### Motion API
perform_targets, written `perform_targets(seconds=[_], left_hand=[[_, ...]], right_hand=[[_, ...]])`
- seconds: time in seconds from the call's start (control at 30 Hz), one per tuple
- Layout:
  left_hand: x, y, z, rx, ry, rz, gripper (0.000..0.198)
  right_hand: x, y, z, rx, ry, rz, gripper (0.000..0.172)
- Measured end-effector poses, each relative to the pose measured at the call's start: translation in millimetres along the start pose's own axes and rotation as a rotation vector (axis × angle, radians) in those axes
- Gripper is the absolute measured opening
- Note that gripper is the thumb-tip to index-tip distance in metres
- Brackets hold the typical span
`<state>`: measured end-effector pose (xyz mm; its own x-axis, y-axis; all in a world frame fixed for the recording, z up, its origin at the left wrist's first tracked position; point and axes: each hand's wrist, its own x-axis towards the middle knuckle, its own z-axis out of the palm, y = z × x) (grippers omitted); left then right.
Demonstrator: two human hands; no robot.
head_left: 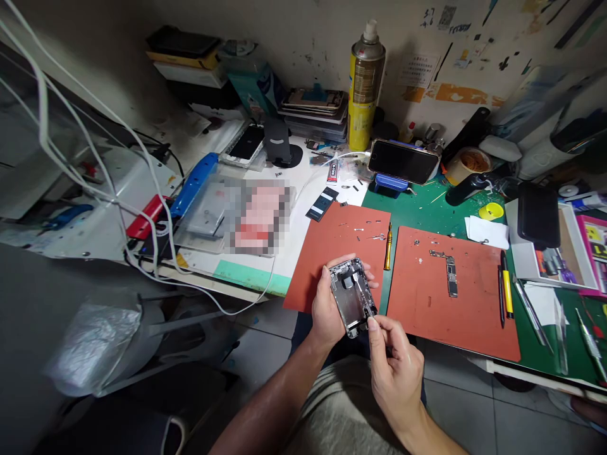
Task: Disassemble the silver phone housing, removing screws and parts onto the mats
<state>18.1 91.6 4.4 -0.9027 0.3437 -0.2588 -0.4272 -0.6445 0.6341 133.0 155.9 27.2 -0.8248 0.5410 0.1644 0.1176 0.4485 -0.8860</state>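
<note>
Phone housing (351,297), opened and showing its bare metal inside with small parts at the upper end, is held in the air just in front of the bench edge, above the person's lap. The left hand (325,311) has its grip closed around the housing's left side, with the thumb on the near edge and the fingertips curling over the far edge. The right hand (396,366) comes up from below. Its grip pinches a thin metal tool (364,296) between thumb and forefinger, and the tool lies slantwise across the housing's lower half, touching it.

Just behind the housing lies a red mat (327,253) on the bench (246,275), with a few tiny screws scattered on it. A yellow-handled screwdriver (388,248) lies in the gap between this mat and a second red mat (455,316) to the right, which carries a narrow circuit board (450,278). Both rest partly on a green cutting mat (422,212). Further back stand a dark phone on a blue stand (403,161) and a tall yellow spray can (365,88) against the wall. White cables (118,189) hang over the bench's left side.
</note>
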Motion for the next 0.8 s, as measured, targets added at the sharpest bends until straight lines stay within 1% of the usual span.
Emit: perform_targets(seconds=[0.17, 0.27, 0.43, 0.53, 0.6, 0.67, 0.73, 0.8], left_hand=[[0.0, 2.3, 1.7, -0.009, 0.004, -0.007, 0.047], [0.3, 2.6, 2.1, -0.028, 0.023, -0.016, 0.047], [4.4, 1.6, -2.0, -0.030, 0.077, -0.026, 0.050], [6.6, 4.9, -5.4, -0.012, 0.127, -0.085, 0.049], [7.4, 8.9, -5.0, 0.003, 0.191, -0.136, 0.048], [9.4, 12.8, -1.2, 0.040, 0.276, -0.136, 0.051], [12.1, 15.6, 6.2, 0.107, 0.332, -0.174, 0.054], [13.1, 17.6, 15.6, 0.171, 0.403, -0.180, 0.056]], right_hand=[[-0.6, -0.6, 2.1, 0.025, -0.020, 0.050, 0.020], [-4.3, 1.8, -3.2, 0.019, -0.059, 0.075, 0.022], [-20.3, 10.6, -28.5, 0.005, -0.181, 0.123, 0.023], [-29.5, 15.8, -48.1, 0.023, -0.220, 0.182, 0.023], [-30.9, 16.8, -60.8, 0.045, -0.189, 0.232, 0.023], [-26.0, 19.0, -74.8, 0.019, -0.106, 0.268, 0.024], [-16.0, 26.6, -93.5, -0.108, 0.036, 0.267, 0.025], [-5.0, 41.5, -120.0, -0.331, 0.204, 0.229, 0.027]])
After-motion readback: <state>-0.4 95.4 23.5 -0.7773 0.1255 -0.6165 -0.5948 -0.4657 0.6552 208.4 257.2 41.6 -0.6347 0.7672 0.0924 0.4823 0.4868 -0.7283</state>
